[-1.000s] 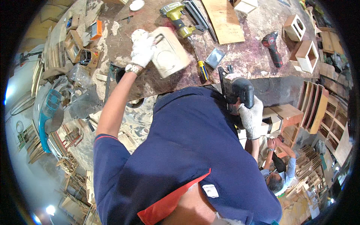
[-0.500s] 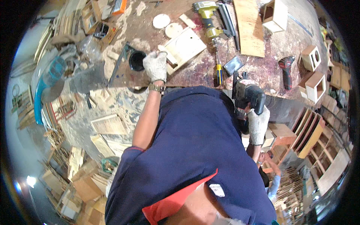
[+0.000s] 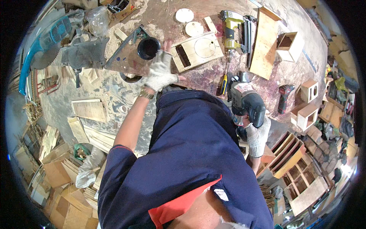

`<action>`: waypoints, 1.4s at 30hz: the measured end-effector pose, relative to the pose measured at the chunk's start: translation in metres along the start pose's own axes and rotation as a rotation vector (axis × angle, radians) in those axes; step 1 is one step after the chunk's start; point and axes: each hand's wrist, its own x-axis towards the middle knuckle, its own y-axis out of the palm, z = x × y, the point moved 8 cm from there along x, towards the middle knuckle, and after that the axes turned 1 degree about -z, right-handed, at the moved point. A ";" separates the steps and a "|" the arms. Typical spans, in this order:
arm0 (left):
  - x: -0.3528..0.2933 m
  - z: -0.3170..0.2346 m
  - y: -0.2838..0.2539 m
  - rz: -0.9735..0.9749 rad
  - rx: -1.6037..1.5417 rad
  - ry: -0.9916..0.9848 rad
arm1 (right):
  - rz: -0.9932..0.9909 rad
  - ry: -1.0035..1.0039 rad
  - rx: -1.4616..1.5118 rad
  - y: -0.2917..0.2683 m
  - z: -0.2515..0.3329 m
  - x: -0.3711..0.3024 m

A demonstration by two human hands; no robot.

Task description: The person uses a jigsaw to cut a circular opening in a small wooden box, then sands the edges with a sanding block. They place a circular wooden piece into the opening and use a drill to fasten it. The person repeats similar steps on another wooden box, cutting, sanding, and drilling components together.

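Nearest the camera is the person's dark blue shirt [image 3: 190, 152] with its red collar edge, filling the lower middle of the view. From its right side the right hand [image 3: 256, 134], in a pale knit glove, comes out low beside the body and is clenched around the grip of a grey and black power tool [image 3: 247, 104], which sits just off the near edge of the table [image 3: 213, 78].

Further out, the left hand [image 3: 160, 72], in a fingerless knit glove, lies spread flat on the table with fingers released, grasping nothing. Its fingertips reach just short of a black round cup [image 3: 148, 48] standing on a dark metal plate [image 3: 124, 61]. Just to the right of the fingers lies a pale wooden panel [image 3: 196, 50] with a rectangular slot and a round cutout, its long axis running left to right and tilted slightly upward at the right. The left hand is plainly the nearer one to it; the right is well apart, lower and to the right.

Beyond the panel lie two wooden discs [image 3: 189, 22] and a yellow nail gun [image 3: 231, 28]. At the far left sits a mitre saw [image 3: 57, 42].
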 end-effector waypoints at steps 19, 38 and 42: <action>-0.035 0.032 0.112 -0.310 -0.384 0.095 | 0.414 -0.083 -0.652 0.161 0.110 0.065; -0.033 0.024 0.090 -0.451 -0.534 0.213 | 0.327 0.009 -0.647 0.185 0.116 0.080; -0.033 0.024 0.091 -0.457 -0.535 0.222 | 0.348 0.014 -0.621 0.187 0.119 0.081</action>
